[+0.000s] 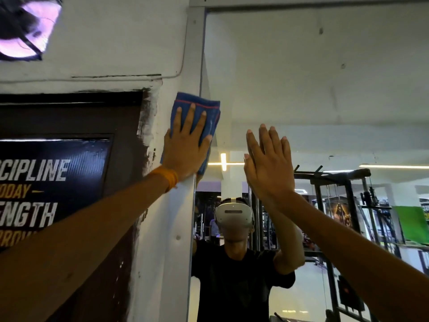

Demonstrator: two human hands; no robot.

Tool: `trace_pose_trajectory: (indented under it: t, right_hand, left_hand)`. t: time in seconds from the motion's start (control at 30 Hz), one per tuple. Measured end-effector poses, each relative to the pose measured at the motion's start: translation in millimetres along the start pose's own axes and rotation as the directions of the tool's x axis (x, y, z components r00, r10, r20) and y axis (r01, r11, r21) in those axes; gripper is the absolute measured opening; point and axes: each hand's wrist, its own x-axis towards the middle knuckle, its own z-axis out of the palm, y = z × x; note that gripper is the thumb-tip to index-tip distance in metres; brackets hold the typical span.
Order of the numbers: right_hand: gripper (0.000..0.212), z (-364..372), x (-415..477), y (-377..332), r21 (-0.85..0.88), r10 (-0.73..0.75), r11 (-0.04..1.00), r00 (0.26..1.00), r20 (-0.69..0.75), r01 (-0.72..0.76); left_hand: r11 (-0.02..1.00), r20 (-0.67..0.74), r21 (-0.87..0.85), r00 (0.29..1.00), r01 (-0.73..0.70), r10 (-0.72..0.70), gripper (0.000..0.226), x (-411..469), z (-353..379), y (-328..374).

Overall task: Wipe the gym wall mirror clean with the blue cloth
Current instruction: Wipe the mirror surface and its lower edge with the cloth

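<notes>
Left hand: our left hand (185, 154) is spread flat, fingers splayed, pressing the blue cloth (196, 119) against the wall surface; it pins the cloth with the palm and does not curl around it.
Right hand: our right hand (267, 163) is open and flat with fingers together, holding nothing, laid against or just off the glass; we cannot tell which.
Cloth: folded into a pad with a thin red stripe near its top, long axis running up and down, sitting astride the mirror's left edge, part on the frame (197, 66) and part on the glass.
Mirror: the gym wall mirror (313, 89) spreads to the right of and above the cloth, so nearly all the glass lies to the right of our left hand.
Key relation: the cloth hand is at the far left border; we judge the coming stroke must travel rightward or downward across the glass.
In the way: our right hand sits near the cloth's right side, in the path of a rightward sweep, and would likely need to lift clear.
Surroundings: a white wall strip (162, 205) and a dark poster (53, 182) lie left of the frame; an orange wristband (167, 178) circles our left wrist.
</notes>
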Motion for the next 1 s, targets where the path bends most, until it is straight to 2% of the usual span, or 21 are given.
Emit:
trace_pose_trajectory:
  t: [0.07, 0.13, 0.23, 0.3, 0.37, 0.5, 0.6, 0.77, 0.9, 1.0]
  right_hand:
    - [0.066, 0.9, -0.3, -0.9, -0.005, -0.003, 1.0, 1.0, 0.008, 0.003]
    - [0.067, 1.2, 1.1, -0.8, -0.014, -0.002, 1.0, 1.0, 0.008, 0.002]
    - [0.067, 0.6, -0.1, 0.5, -0.008, 0.001, 1.0, 1.0, 0.021, -0.001]
    - [0.067, 1.4, -0.1, 0.6, -0.015, -0.002, 1.0, 1.0, 0.022, 0.002]
    - [0.067, 0.9, 0.5, 0.9, -0.007, 0.002, 1.0, 1.0, 0.028, -0.002]
    - [0.068, -1.1, -4.8, -1.7, -0.004, 0.019, 1.0, 0.998, 0.056, -0.019]
    - [0.067, -7.7, -15.1, -6.1, 0.028, 0.027, 0.999, 0.994, 0.105, -0.03]
    - [0.062, -22.7, -73.3, -8.8, 0.183, -0.021, 0.983, 0.983, 0.182, -0.013]
    - [0.054, -35.8, -145.4, -8.3, 0.299, -0.063, 0.954, 0.971, 0.231, -0.009]
    - [0.048, -54.4, -187.5, -8.9, 0.446, -0.052, 0.894, 0.973, 0.225, -0.055]
  left_hand:
    - [0.999, 0.028, -0.004, 0.999, -0.044, 0.044, 0.075, -11.8, 5.0, -11.9]
    - [0.999, 0.031, 0.005, 0.999, -0.043, 0.043, 0.077, 15.4, 2.5, -19.2]
    - [0.999, 0.046, -0.004, 0.998, 0.039, -0.039, 0.077, 67.3, -7.9, -15.1]
    - [0.997, 0.007, -0.012, 0.997, 0.08, -0.08, 0.078, 73.9, -8.2, -8.3]
    - [0.999, -0.034, -0.023, 0.998, 0.046, -0.047, 0.078, 46.2, -5.4, -0.1]
    - [0.989, -0.195, -0.043, 0.972, -0.14, 0.129, 0.064, -67.6, 11.3, 5.1]
    - [0.986, -0.138, -0.155, 0.989, -0.068, 0.047, 0.062, -116.7, 14.0, 8.4]
    - [0.962, -0.038, -0.263, 0.995, 0.075, -0.088, 0.058, -116.2, -0.1, 22.7]
    - [0.9, -0.04, -0.39, 0.973, 0.196, -0.229, 0.05, -132.8, -18.2, 28.8]
    - [0.828, -0.028, -0.479, 0.937, 0.292, -0.347, 0.046, -167.7, -34.3, 28.9]
